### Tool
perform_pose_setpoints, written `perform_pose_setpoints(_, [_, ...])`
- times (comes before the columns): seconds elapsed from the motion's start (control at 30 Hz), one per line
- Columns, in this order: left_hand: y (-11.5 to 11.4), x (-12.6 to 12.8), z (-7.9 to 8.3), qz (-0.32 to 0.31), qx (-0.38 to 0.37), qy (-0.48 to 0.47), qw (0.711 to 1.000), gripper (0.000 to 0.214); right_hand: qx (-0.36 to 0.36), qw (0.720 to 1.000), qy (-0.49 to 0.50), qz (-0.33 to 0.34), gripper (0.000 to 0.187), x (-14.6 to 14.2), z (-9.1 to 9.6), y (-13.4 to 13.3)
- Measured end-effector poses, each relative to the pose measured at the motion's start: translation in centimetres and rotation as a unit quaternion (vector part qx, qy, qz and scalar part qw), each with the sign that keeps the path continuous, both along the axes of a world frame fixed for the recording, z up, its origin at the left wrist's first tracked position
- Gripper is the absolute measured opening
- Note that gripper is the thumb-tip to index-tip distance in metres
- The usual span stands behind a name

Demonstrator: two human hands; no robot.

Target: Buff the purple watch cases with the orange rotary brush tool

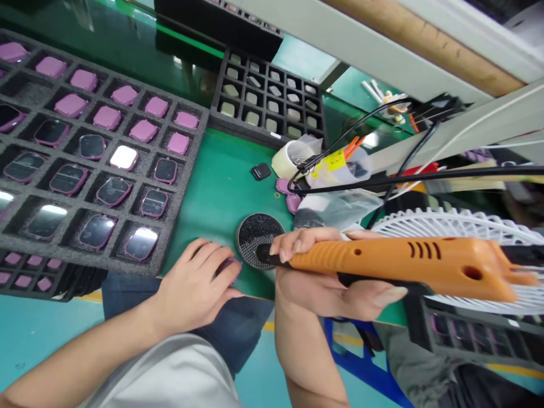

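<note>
My right hand (327,272) is wrapped round an orange electric screwdriver (408,263), whose black tip points left over a round black dish of small screws (257,238). My left hand (198,286) rests at the front edge of the green mat (221,181), fingers curled over a pink smartwatch case (232,264) that is mostly hidden under them.
A black foam tray (85,147) of pink watch cases and screens fills the left. A second black tray (267,93) of grey parts lies behind. A tape roll (289,158), loose pink cases (289,195), plastic bags, cables and a white fan (459,232) crowd the right.
</note>
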State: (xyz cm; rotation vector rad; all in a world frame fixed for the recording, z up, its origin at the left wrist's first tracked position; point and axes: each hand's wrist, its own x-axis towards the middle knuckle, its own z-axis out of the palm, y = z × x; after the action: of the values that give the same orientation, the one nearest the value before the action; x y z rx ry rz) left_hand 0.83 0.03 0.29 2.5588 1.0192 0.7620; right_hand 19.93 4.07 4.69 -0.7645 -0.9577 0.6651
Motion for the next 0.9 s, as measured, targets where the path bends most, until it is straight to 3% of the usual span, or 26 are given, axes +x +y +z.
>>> perform_pose_setpoints(0.2, [0.0, -0.4, 0.0, -0.042, -0.032, -0.003, 0.999, 0.031, -0.003, 1.0, 0.002, 0.004, 0.044, 0.0, -0.2, 0.2])
perform_pose_setpoints(0.43, [0.0, -0.1, -0.2, -0.007, 0.007, -0.006, 1.0, 0.017, 0.006, 1.0, 0.012, 0.007, 0.042, -0.4, -0.3, 0.1])
perform_pose_setpoints(0.6, [0.1, -0.1, -0.4, -0.007, 0.02, -0.021, 1.0, 0.02, 0.004, 1.0, 0.012, 0.018, 0.043, -0.4, -0.4, 0.1])
perform_pose_setpoints(0.9, [0.2, -0.1, -0.3, -0.012, 0.009, -0.032, 0.999, 0.02, -0.025, 0.999, -0.009, 0.032, 0.046, -0.1, 2.4, -2.1])
